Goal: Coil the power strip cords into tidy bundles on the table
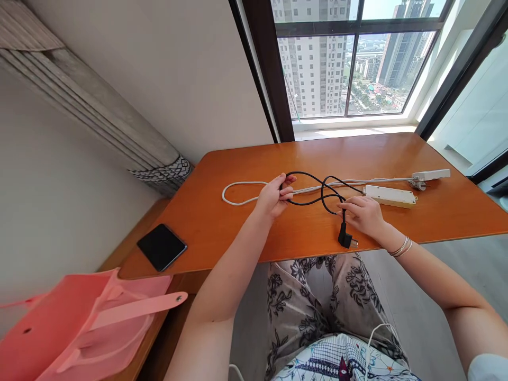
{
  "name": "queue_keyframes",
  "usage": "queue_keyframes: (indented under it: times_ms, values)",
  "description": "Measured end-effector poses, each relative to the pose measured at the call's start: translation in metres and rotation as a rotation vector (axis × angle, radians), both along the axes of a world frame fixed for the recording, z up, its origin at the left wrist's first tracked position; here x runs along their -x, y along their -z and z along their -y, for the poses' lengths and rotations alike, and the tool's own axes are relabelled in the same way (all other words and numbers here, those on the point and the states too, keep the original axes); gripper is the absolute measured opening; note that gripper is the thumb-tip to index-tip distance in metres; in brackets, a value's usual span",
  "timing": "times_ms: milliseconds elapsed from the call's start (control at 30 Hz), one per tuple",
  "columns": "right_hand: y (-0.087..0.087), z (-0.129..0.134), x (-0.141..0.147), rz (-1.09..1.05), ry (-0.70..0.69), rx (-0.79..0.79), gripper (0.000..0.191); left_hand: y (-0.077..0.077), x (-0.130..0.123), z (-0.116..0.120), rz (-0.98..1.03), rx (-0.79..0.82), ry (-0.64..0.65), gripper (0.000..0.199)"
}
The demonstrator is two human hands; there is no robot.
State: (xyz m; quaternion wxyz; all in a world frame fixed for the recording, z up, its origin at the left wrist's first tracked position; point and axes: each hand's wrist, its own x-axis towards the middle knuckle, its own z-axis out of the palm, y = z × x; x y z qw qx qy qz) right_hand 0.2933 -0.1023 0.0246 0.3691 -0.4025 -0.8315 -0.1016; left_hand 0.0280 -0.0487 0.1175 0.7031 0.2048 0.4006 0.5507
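Observation:
A black cable [304,203] lies in loops over the wooden table, running from a white power strip [391,196] to a black plug [345,235] near the front edge. My left hand [275,197] is closed round the left end of the black loop. The fingers of my right hand [360,214] pinch the cable just above the plug, whose metal prongs point right. Behind the black cable, a white cable [242,184] stretches along the table, forming a loop at the left.
The wooden table [222,233] also holds a black phone [162,247] at its left and a white block [431,174] at the right. A pink bag [79,323] stands at the lower left. Behind the table are a window and a gathered curtain [99,116].

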Motion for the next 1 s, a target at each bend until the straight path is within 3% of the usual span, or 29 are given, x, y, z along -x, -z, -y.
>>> queue_keyframes:
  times_ms: [167,333,467,633,800,900,1000]
  values:
    - [-0.001,-0.008,0.008,-0.133,0.055,0.042,0.019,-0.01,-0.008,0.017,0.062,0.024,0.049,0.034]
    - [-0.001,-0.008,0.017,-0.177,-0.082,0.264,0.042,-0.009,-0.008,0.021,0.033,-0.029,0.084,0.029]
    - [-0.007,-0.001,0.02,-0.282,-0.118,0.344,0.036,-0.002,-0.003,0.017,-0.044,-0.154,0.1,0.025]
    - [-0.009,0.0,0.021,-0.419,-0.196,0.468,0.034,0.022,-0.013,0.021,-0.208,-0.397,0.139,0.026]
    - [0.001,-0.007,0.022,-0.697,-0.243,0.61,0.034,0.063,-0.028,0.029,-0.517,-0.417,0.214,0.04]
    - [0.008,-0.009,0.022,-0.793,-0.283,0.669,0.041,0.078,-0.034,0.04,-0.652,-0.429,0.355,0.05]
    - [0.011,-0.009,0.023,-0.832,-0.276,0.692,0.046,0.084,-0.041,0.053,-0.68,-0.46,0.545,0.066]
